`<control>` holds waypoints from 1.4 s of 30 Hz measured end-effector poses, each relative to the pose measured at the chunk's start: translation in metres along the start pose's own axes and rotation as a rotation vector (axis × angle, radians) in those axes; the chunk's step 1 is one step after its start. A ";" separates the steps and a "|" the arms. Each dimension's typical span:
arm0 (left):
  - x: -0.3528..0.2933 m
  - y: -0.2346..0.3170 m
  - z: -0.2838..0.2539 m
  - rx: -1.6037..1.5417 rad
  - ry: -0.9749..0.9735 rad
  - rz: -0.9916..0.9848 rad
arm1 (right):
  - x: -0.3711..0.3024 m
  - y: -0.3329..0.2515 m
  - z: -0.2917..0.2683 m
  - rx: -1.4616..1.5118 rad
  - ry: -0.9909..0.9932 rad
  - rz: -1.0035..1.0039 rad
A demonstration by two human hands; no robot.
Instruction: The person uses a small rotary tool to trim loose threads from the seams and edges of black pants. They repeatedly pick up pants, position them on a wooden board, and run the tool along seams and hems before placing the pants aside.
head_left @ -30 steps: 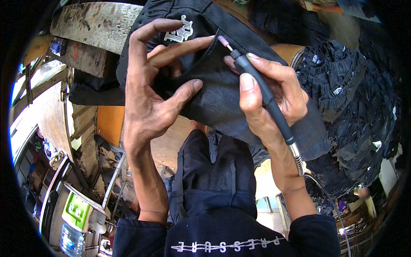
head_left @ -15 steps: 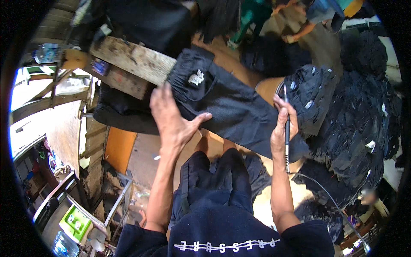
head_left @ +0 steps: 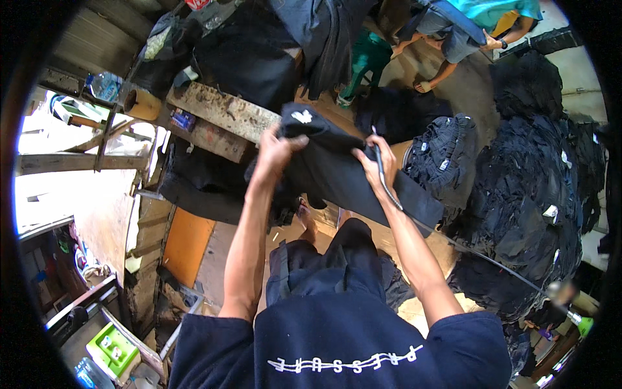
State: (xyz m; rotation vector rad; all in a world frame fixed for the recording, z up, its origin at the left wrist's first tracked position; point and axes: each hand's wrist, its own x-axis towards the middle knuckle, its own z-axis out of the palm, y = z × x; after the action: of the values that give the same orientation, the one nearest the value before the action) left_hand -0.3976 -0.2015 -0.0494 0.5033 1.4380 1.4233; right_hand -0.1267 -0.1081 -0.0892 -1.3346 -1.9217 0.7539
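Note:
A pair of black trousers (head_left: 343,172) with a white label near the gathered waistband stretches diagonally in front of me, its waist end by a worn wooden board (head_left: 227,107). My left hand (head_left: 275,152) is closed on the cloth just below the label, thumb lying on top. Over the middle of the trousers, my right hand (head_left: 379,165) holds a thin, pen-like corded tool (head_left: 381,170), its tip pointing up and away. The tool's cord (head_left: 492,262) runs along my right forearm and off to the lower right. Whether the right fingers also pinch cloth I cannot tell.
A rolled stack of black garments (head_left: 444,152) stands right of the trousers, beside a large heap of black cloth (head_left: 525,188). More dark cloth (head_left: 207,178) hangs below the board. Another person (head_left: 447,39) sits at the far right. A green tray (head_left: 113,347) is at lower left.
My left hand has gone from spread out beside the waistband to gripping it. The right hand with the tool has moved left and farther away, over the trousers, whose label end looks folded.

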 end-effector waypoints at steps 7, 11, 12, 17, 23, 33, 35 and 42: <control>0.037 0.024 -0.063 1.096 0.679 0.280 | 0.058 -0.024 0.106 0.102 -0.120 -0.100; 0.000 -0.015 -0.011 1.346 0.613 0.724 | 0.051 -0.016 0.068 0.506 -0.072 -0.056; -0.006 -0.025 0.004 1.269 0.438 0.815 | 0.051 -0.012 0.049 0.418 0.004 -0.311; 0.044 -0.042 0.016 1.343 0.638 0.734 | 0.014 0.002 0.004 0.494 -0.432 -0.397; 0.082 -0.045 -0.010 1.367 0.638 0.653 | 0.040 0.007 0.046 0.345 -0.367 -0.619; 0.077 -0.039 -0.002 1.293 0.632 0.570 | 0.047 0.001 0.060 0.237 -0.384 -0.633; 0.078 -0.041 -0.002 1.321 0.635 0.583 | 0.048 0.003 0.060 0.248 -0.404 -0.658; 0.082 -0.049 -0.004 1.375 0.686 0.630 | 0.046 0.007 0.056 0.260 -0.437 -0.651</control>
State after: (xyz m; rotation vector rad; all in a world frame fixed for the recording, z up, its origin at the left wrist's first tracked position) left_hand -0.4176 -0.1446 -0.1237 1.5001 2.9519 0.8204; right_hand -0.1785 -0.0669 -0.1189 -0.3484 -2.3051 0.9531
